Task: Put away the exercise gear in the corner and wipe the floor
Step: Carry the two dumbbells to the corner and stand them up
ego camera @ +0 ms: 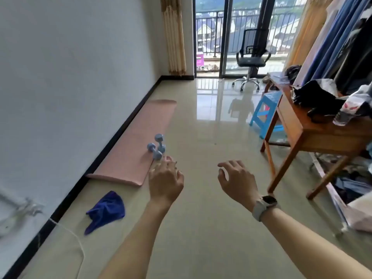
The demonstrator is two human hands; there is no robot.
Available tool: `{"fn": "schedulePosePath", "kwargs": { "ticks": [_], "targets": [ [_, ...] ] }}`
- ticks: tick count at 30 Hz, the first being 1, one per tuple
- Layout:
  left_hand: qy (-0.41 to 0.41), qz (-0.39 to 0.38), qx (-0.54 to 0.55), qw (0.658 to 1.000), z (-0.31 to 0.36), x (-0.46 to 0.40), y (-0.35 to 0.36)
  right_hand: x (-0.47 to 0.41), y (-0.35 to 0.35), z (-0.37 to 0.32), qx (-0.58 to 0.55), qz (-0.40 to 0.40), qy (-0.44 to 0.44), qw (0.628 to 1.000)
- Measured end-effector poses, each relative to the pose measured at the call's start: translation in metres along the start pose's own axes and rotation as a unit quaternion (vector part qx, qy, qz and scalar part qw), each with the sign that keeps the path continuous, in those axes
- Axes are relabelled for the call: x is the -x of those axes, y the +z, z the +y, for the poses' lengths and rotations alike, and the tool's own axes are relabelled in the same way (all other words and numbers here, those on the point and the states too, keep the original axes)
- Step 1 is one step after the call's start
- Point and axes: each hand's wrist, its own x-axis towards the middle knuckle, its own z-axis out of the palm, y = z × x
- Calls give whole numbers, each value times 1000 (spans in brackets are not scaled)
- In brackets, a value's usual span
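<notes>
A pink exercise mat lies flat on the tiled floor along the left wall. Two small blue dumbbells rest on its near right part. A crumpled blue cloth lies on the floor in front of the mat. My left hand hovers in the air just short of the dumbbells, fingers loosely bent, holding nothing. My right hand, with a watch on its wrist, hangs further right over bare floor, fingers relaxed and empty.
A wooden table piled with clothes stands at the right, a blue plastic stool beside it. An office chair stands by the glass balcony door. A white cable runs along the floor at the lower left.
</notes>
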Motion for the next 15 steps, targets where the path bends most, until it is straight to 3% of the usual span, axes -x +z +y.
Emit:
{"fn": "schedulePosePath", "kwargs": {
  "ticks": [6, 10, 15],
  "targets": [
    [-90, -137, -3, 986, -26, 45, 79, 56, 70, 44, 18, -217, 83, 972],
    [-107, -167, -13, 980, -42, 34, 109, 47, 97, 63, 23, -273, 90, 957],
    [-131, -188, 3, 973, -64, -41, 150, -28, 153, 83, 13, -308, 85, 948]
  ]
}}
